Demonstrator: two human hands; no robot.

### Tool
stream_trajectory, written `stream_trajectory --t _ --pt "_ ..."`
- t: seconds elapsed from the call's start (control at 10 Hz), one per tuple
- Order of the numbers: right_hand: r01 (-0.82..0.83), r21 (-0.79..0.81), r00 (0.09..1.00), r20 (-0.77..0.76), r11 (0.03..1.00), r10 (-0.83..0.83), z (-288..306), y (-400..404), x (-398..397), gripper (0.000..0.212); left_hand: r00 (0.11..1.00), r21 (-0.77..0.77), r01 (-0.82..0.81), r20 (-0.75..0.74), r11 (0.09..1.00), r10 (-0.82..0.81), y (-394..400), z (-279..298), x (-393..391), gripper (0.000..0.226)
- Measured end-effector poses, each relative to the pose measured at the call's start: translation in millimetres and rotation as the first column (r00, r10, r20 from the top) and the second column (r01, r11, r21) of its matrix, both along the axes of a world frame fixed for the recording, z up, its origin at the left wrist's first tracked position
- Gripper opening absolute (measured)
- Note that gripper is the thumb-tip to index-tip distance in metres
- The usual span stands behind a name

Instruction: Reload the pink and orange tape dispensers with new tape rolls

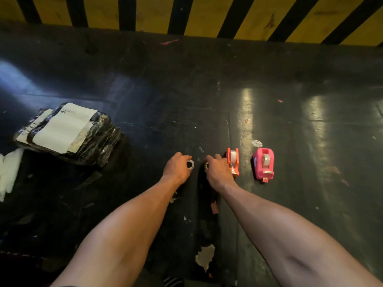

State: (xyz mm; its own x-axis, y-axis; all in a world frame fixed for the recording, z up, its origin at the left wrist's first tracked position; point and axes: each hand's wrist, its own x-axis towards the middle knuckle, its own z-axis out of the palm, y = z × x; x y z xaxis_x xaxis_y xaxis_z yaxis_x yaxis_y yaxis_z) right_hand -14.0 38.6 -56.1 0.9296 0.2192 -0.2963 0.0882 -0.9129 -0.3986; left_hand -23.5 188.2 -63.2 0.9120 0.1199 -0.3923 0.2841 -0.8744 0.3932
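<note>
An orange tape dispenser stands on the dark table with a roll of tape in it. To its right stands a pink tape dispenser, also holding a roll. My left hand grips a small white ring-shaped tape core at its fingertips. My right hand is closed around another small core, orange-brown and mostly hidden by the fingers. The right hand lies just left of the orange dispenser, close against it.
A black plastic-wrapped parcel with white labels lies at the left, white foam pieces beside it. A small round disc lies behind the dispensers. A yellow-and-black striped wall borders the table's far edge. Paper scraps lie near me.
</note>
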Motion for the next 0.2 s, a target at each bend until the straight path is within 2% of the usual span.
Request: stream_trajectory --t 0.1,0.2 --pt "0.021 0.009 0.998 -0.058 1.0 -0.02 9.1 2.0 -0.1 0.048 0.999 -0.045 -0.021 -0.039 0.999 0.019 -2.0 6.4 -1.2 0.079" --pt "0.084 0.103 0.994 -0.082 0.991 -0.076 19.7 0.6 -14.3 0.057 0.987 -0.142 -0.159 -0.043 0.977 0.155 -7.8 18.0 -10.8 0.084"
